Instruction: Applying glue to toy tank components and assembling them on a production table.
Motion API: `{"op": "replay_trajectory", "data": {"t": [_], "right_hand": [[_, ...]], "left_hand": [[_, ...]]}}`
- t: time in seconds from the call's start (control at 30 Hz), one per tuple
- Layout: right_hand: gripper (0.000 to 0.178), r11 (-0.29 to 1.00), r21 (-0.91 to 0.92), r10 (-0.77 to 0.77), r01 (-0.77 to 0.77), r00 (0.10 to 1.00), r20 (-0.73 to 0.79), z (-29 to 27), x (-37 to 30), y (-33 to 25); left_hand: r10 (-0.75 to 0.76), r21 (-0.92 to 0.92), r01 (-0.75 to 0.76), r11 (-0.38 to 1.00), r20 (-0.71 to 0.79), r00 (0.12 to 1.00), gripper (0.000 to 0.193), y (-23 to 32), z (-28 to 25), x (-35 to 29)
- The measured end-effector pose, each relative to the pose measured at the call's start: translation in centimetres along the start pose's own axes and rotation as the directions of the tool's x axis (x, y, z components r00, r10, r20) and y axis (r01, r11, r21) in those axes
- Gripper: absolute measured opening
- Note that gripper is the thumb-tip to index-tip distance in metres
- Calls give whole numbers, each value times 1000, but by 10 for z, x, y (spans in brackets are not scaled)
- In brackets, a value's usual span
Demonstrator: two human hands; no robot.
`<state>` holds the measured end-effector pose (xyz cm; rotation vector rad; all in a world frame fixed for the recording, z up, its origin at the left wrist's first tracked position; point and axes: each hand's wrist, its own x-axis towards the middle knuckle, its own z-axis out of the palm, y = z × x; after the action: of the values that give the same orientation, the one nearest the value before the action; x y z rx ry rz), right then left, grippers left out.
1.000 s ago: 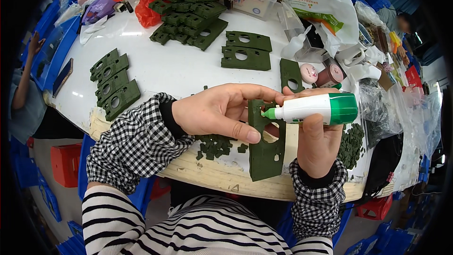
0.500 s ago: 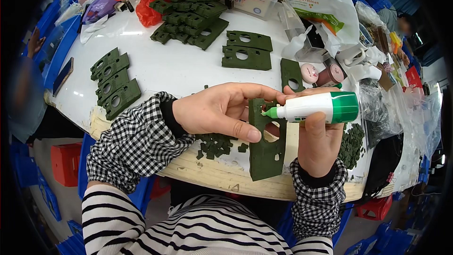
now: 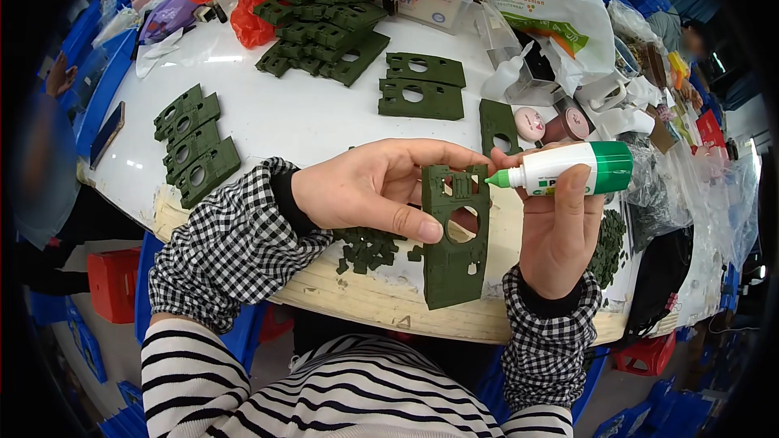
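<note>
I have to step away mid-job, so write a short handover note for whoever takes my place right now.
Left hand: holds the dark green plate with a round hole upright over the table edge.
Right hand: holds the white glue bottle with a green cap end, nozzle at the plate's top edge.
Nearby: small green pieces below the left hand; more plates and a stack farther back.
Done: plate and glue in hand.
Left: whether glue is applied cannot be seen.
</note>
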<state>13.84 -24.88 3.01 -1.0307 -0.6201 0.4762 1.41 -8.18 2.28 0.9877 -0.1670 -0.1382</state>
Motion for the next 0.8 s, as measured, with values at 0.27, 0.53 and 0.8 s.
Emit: {"op": "replay_trajectory", "data": {"t": [0.27,0.53,0.8], "right_hand": [[33,998,-66,-8,11,999,44,-5,0,2],[33,996,-79,-35,39,998,49,-5,1,3],[33,997,67,35,-35,999,13,-1,1,0]], "left_hand": [[-26,7,26,1000,-13,1000,77,2,1,-1],[-25,12,25,1000,-13,1000,78,1,0,-1],[-13,-3,13,1000,-7,1000,77,-2,-3,-1]]}}
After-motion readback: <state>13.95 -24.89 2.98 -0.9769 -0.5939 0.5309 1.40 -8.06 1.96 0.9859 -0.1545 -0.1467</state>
